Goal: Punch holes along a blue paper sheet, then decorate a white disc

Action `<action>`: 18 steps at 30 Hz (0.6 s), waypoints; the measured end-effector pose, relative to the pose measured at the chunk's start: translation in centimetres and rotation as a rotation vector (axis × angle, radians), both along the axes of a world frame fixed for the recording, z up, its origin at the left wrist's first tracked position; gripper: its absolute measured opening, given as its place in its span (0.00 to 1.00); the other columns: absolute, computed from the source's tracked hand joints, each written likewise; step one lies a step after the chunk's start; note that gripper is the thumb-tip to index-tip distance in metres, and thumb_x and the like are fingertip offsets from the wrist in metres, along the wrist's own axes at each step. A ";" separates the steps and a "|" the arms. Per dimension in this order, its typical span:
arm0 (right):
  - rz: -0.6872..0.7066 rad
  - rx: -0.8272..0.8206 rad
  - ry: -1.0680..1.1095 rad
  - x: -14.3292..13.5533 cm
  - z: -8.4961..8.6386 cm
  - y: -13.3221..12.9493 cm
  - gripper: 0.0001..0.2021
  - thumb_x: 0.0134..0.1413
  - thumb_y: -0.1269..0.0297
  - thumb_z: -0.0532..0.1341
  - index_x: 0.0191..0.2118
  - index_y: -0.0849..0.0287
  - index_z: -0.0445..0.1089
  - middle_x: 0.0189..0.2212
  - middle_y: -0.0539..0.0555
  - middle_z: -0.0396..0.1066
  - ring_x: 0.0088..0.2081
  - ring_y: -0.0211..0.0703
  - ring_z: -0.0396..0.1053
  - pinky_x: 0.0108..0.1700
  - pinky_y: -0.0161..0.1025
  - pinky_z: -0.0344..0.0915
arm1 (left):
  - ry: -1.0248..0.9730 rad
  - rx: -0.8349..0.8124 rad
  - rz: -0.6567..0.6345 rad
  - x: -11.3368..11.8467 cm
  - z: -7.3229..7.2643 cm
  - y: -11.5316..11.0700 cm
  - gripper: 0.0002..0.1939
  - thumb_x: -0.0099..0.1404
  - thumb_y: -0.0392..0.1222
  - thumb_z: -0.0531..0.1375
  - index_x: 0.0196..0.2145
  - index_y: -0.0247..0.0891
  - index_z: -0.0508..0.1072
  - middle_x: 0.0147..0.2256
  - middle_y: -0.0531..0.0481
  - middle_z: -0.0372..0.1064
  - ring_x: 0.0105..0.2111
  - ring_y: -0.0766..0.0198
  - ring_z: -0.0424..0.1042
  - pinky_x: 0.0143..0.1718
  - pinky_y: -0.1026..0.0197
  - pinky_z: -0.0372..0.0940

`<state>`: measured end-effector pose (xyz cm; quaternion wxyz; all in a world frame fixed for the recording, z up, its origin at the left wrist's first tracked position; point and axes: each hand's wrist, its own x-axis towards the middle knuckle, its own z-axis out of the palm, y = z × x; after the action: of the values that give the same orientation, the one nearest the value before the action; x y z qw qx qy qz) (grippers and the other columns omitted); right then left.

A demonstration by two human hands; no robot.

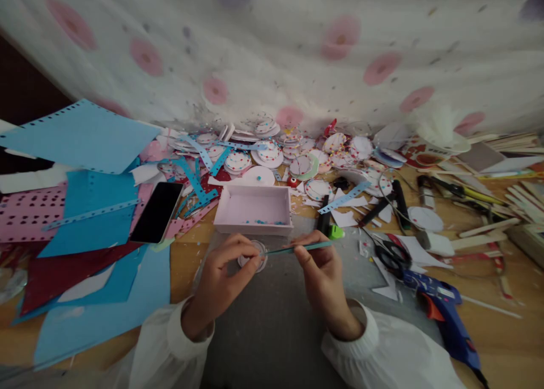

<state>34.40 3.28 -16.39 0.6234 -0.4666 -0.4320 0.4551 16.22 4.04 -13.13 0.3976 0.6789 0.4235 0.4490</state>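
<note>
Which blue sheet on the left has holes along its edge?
The light-blue sheet farthest back: dark holes line its far and near edges, whereas the blue sheets closer to the person show plain edges.

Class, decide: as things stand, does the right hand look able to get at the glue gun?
Probably yes: the right hand would likely need to release the slim teal item first, but nothing appears to cover the glue gun.

Loose white sleeves (391, 346) are worn on both arms, the fabric softly creased and gathered into narrow cuffs (368, 321) at the wrists. The left hand (229, 270) and right hand (321, 276) are left bare.
</note>
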 end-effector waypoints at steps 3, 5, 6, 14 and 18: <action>0.010 -0.012 0.000 0.1 0.0 0.0 0.10 0.53 0.57 0.66 0.30 0.56 0.68 0.27 0.49 0.69 0.30 0.39 0.67 0.32 0.36 0.63 | 0.020 0.002 -0.002 -0.1 0.2 -0.1 0.06 0.63 0.30 0.60 0.30 0.39 0.73 0.30 0.52 0.67 0.33 0.66 0.68 0.35 0.63 0.63; 0.011 -0.021 -0.001 0.1 -0.1 0.0 0.10 0.53 0.57 0.66 0.30 0.56 0.68 0.27 0.49 0.69 0.29 0.39 0.67 0.32 0.35 0.63 | 0.030 0.006 -0.005 -0.1 0.2 -0.1 0.07 0.63 0.30 0.60 0.30 0.39 0.73 0.31 0.52 0.68 0.33 0.66 0.69 0.36 0.63 0.63; 0.010 -0.021 -0.001 0.0 -0.2 0.0 0.10 0.53 0.57 0.66 0.30 0.56 0.69 0.26 0.49 0.69 0.29 0.38 0.66 0.32 0.35 0.63 | 0.031 0.007 -0.005 -0.1 0.2 0.0 0.07 0.64 0.30 0.59 0.31 0.39 0.73 0.31 0.52 0.68 0.33 0.66 0.69 0.36 0.63 0.63; -0.137 0.221 -0.097 0.3 0.3 0.1 0.03 0.56 0.66 0.63 0.31 0.53 0.69 0.27 0.48 0.72 0.32 0.41 0.70 0.37 0.41 0.66 | 0.127 0.108 0.134 0.2 0.8 -0.9 0.06 0.65 0.33 0.58 0.34 0.39 0.74 0.33 0.50 0.69 0.35 0.63 0.69 0.38 0.62 0.63; -0.137 0.450 -0.388 0.8 1.2 -1.5 0.08 0.52 0.69 0.63 0.35 0.45 0.72 0.30 0.45 0.77 0.31 0.44 0.71 0.48 0.56 0.63 | 0.044 -0.080 0.078 0.5 2.0 -2.8 0.12 0.69 0.39 0.54 0.29 0.39 0.74 0.26 0.52 0.69 0.28 0.65 0.68 0.30 0.65 0.63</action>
<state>35.16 1.82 -15.21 0.6462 -0.4229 -0.6006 0.2071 16.73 1.25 -11.12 0.3973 0.6550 0.4760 0.4320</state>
